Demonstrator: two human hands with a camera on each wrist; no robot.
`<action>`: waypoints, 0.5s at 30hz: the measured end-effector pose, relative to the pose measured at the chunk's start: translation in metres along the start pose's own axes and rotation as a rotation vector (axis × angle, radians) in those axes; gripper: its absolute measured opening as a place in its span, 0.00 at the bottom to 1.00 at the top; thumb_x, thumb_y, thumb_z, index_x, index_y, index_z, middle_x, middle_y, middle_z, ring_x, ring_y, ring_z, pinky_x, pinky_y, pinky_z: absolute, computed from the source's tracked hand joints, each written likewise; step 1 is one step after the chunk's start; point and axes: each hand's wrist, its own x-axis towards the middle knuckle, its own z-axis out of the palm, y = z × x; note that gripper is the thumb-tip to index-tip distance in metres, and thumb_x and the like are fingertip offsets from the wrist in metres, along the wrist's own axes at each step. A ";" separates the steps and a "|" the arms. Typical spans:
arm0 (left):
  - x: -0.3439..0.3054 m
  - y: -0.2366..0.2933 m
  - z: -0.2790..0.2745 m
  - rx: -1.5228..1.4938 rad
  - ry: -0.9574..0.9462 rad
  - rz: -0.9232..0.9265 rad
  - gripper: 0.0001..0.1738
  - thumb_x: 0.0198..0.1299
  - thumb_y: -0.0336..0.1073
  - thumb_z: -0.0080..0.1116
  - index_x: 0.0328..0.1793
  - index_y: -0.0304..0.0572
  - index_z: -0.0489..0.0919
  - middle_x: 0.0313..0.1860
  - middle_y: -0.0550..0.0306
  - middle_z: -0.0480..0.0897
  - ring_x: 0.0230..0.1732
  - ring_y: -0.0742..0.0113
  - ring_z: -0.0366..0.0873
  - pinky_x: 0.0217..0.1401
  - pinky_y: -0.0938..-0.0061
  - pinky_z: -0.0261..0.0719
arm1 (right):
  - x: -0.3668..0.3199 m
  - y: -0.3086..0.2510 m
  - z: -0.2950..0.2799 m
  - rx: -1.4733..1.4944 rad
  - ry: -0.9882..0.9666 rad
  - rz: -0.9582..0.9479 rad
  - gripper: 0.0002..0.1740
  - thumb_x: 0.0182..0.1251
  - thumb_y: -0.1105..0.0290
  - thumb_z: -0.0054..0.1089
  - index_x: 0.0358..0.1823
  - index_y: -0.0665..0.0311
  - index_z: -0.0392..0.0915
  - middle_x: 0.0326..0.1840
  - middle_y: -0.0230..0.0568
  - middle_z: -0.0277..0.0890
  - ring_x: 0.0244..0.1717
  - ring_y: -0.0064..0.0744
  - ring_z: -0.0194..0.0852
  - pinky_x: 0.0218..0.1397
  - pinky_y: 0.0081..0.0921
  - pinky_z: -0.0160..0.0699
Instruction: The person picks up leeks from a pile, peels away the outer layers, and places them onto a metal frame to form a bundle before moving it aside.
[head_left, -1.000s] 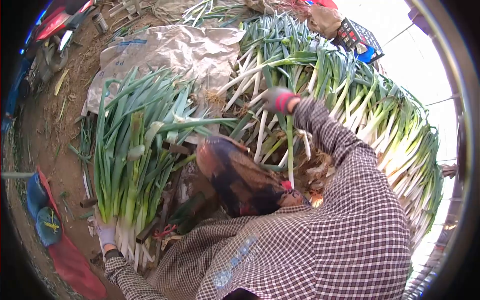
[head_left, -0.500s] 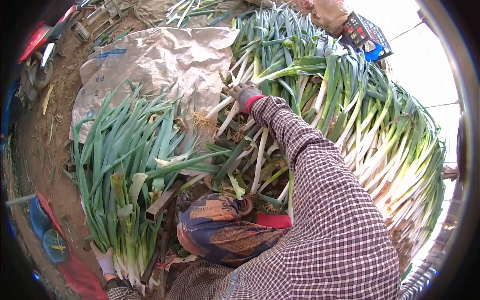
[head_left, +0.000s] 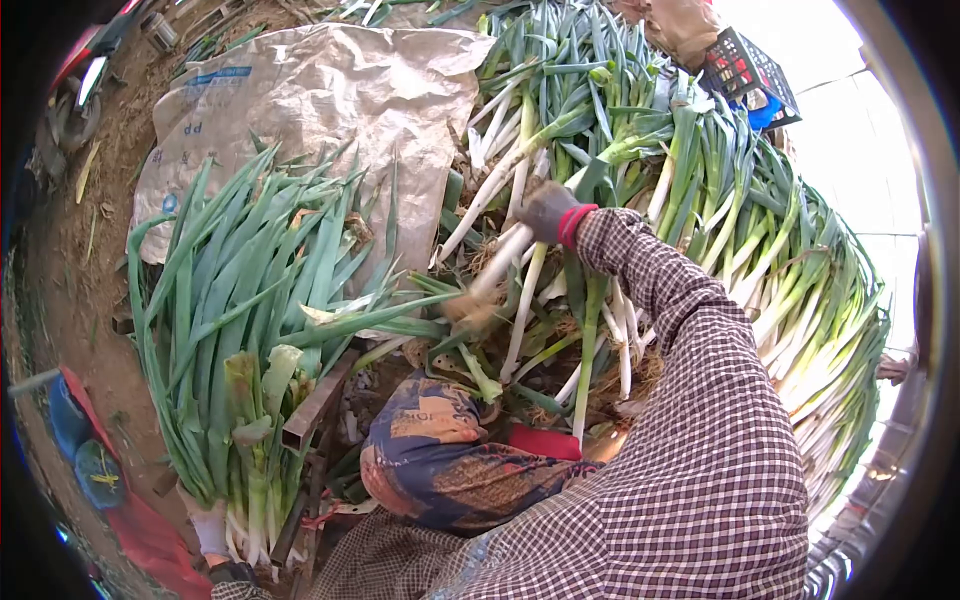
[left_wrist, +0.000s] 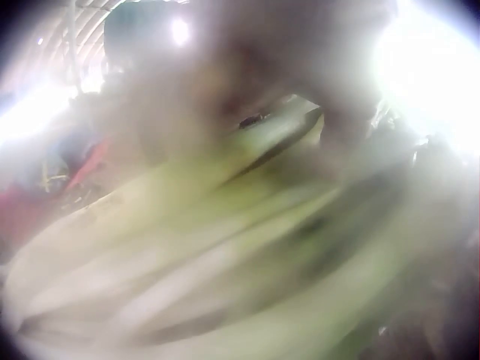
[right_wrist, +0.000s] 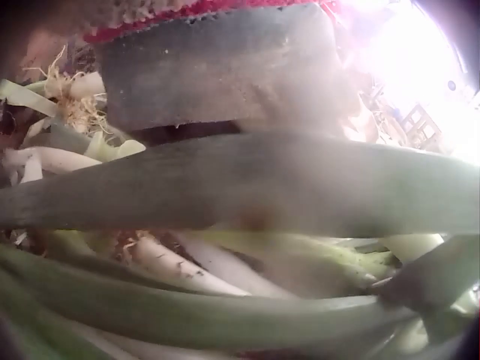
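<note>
In the head view my right hand (head_left: 548,212), in a grey glove with a red cuff, grips a leek (head_left: 503,262) by its stalk above the pile. Its white stem slants down to the left and its root end is blurred. The right wrist view shows the glove (right_wrist: 217,71) close above a broad green leaf (right_wrist: 240,184). At the lower left my left hand (head_left: 208,525), pale-gloved, holds a large leek bundle (head_left: 255,470) near its white base; some of its fingers are hidden. That bundle (left_wrist: 187,255) fills the left wrist view, heavily blurred.
A long heap of leeks (head_left: 740,225) curves along the right. Behind the bundle lies a wrinkled pale sack (head_left: 330,90). A rusty metal bar (head_left: 318,400) stands beside the bundle, near the person's knee (head_left: 415,450). A black crate (head_left: 750,75) sits at the back right.
My right hand first swung left to the leeks beside the sack, then came back to the right with a leek in its grip. My left hand stays at the bundle's base.
</note>
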 end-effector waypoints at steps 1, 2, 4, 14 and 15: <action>0.003 -0.010 0.004 0.041 0.018 0.006 0.54 0.46 0.23 0.64 0.81 0.36 0.49 0.71 0.41 0.66 0.71 0.53 0.65 0.75 0.67 0.59 | 0.015 0.007 0.006 0.001 0.117 0.063 0.06 0.57 0.60 0.61 0.31 0.51 0.81 0.20 0.32 0.76 0.24 0.37 0.81 0.35 0.37 0.80; 0.004 -0.019 0.005 0.085 0.037 0.012 0.54 0.47 0.25 0.65 0.81 0.36 0.49 0.71 0.40 0.66 0.71 0.52 0.64 0.75 0.66 0.59 | 0.026 0.007 -0.009 -0.062 0.149 0.095 0.10 0.59 0.61 0.60 0.41 0.51 0.81 0.27 0.33 0.79 0.29 0.38 0.82 0.41 0.38 0.80; 0.006 -0.013 0.006 0.123 0.038 -0.030 0.55 0.46 0.25 0.65 0.81 0.35 0.48 0.72 0.39 0.66 0.72 0.50 0.64 0.75 0.66 0.58 | 0.046 0.005 -0.027 0.009 0.210 0.094 0.16 0.61 0.64 0.58 0.52 0.50 0.78 0.43 0.36 0.80 0.46 0.37 0.81 0.53 0.38 0.77; 0.006 -0.003 0.009 0.220 0.069 -0.013 0.54 0.44 0.25 0.67 0.79 0.34 0.51 0.70 0.38 0.67 0.71 0.47 0.65 0.74 0.63 0.60 | 0.032 -0.010 -0.012 -0.087 -0.091 0.059 0.10 0.59 0.64 0.62 0.42 0.49 0.83 0.52 0.34 0.75 0.61 0.36 0.71 0.70 0.39 0.62; 0.006 0.001 0.007 0.223 0.063 -0.011 0.54 0.45 0.26 0.67 0.79 0.34 0.52 0.72 0.38 0.65 0.72 0.46 0.63 0.75 0.62 0.59 | 0.018 -0.009 -0.006 -0.092 0.060 0.015 0.10 0.56 0.66 0.63 0.40 0.49 0.84 0.52 0.34 0.75 0.60 0.36 0.71 0.69 0.40 0.64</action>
